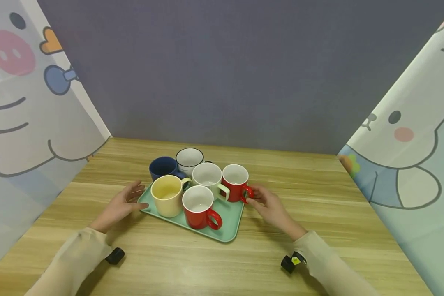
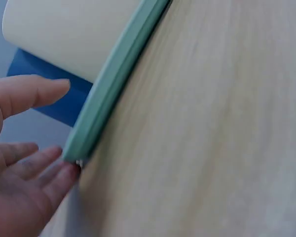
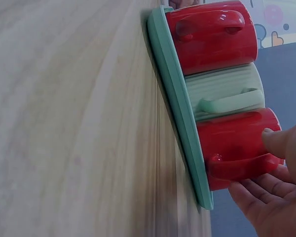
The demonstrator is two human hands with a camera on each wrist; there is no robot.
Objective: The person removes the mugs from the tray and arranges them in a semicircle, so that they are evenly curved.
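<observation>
A mint-green tray carries several mugs. At its back right corner stands a red mug with a white inside. My right hand holds this mug's handle between thumb and fingers. My left hand is at the tray's left end, thumb apart from the fingers. In the left wrist view, the left fingertips are at the tray's corner, and the thumb points above its rim. Nearest the left hand are a cream-yellow mug and a dark blue mug.
On the tray also stand a second red mug in front, a pale green mug in the middle and a white dark-rimmed mug behind. A wooden table lies under the tray. A grey panel rises behind; cartoon-printed sheets flank it.
</observation>
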